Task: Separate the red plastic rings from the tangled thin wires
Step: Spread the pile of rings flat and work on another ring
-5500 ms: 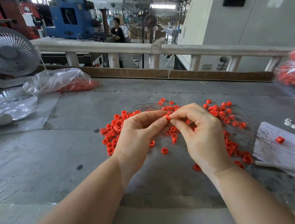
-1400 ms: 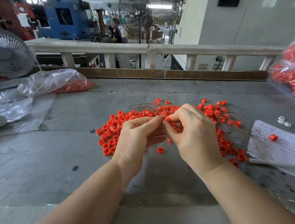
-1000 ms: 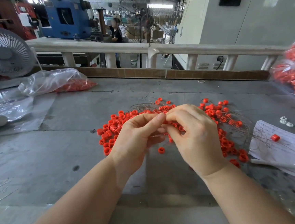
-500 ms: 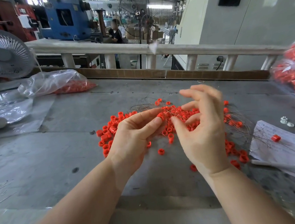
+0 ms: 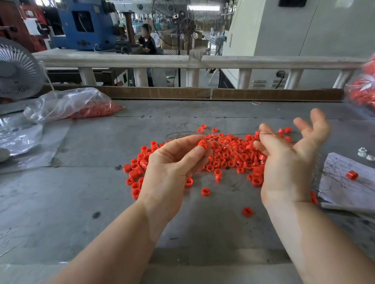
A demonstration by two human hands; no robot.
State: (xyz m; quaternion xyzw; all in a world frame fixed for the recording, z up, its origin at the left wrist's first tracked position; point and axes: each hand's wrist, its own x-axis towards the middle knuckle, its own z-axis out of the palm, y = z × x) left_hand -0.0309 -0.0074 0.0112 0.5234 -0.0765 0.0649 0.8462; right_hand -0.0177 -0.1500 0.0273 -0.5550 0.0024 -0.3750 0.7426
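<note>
Now our left hand (image 5: pixel 172 165) pinches one red ring (image 5: pixel 202 143) above the tabletop (image 5: pixel 73 197); right hand (image 5: pixel 292 155) pinches a thin wire (image 5: pixel 269 133), other fingers splayed; hands apart.

White desk fan (image 5: pixel 5 69) far left, clear plastic bag (image 5: pixel 65 105) beside it; paper sheet (image 5: pixel 367 185) and pen (image 5: pixel 358 210) at right.

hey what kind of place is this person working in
Most likely a factory floor: a blue machine and pedestal fan stand behind the worktable, which holds bagged red rings.
</note>
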